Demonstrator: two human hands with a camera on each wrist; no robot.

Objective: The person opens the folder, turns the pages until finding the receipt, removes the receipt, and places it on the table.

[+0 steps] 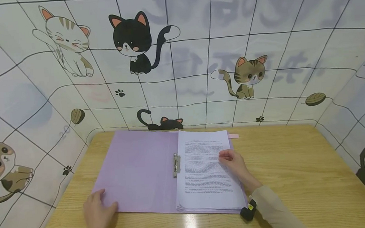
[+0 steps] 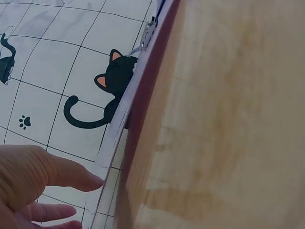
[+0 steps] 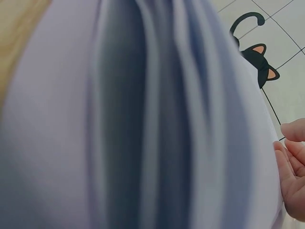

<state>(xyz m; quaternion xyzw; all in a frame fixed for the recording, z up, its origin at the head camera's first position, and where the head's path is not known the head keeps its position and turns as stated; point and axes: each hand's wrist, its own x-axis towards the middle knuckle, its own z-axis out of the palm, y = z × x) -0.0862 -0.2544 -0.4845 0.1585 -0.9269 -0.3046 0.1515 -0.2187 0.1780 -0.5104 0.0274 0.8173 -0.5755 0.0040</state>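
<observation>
A light purple ring-binder folder [image 1: 141, 168] lies opened flat on the wooden table, with a metal clip [image 1: 176, 165] along its spine. A stack of printed paper sheets [image 1: 206, 199] fills its right half. My left hand [image 1: 98, 210] rests at the folder's lower left corner, thumb and fingers spread; the left wrist view shows the thumb [image 2: 76, 176] against the cover's edge. My right hand [image 1: 235, 163] lies over the right part of the top page, fingertips touching the print. In the right wrist view its fingers [image 3: 285, 164] meet the paper, and the thumb stands off from it.
The wooden table [image 1: 281, 163] meets a wall [image 1: 193, 55] printed with cartoon cats and grid lines. A pink tab [image 1: 233, 136] sticks out beyond the sheets' top right. The black wrist camera [image 1: 249, 210] sits by my right sleeve, at the folder's lower right corner.
</observation>
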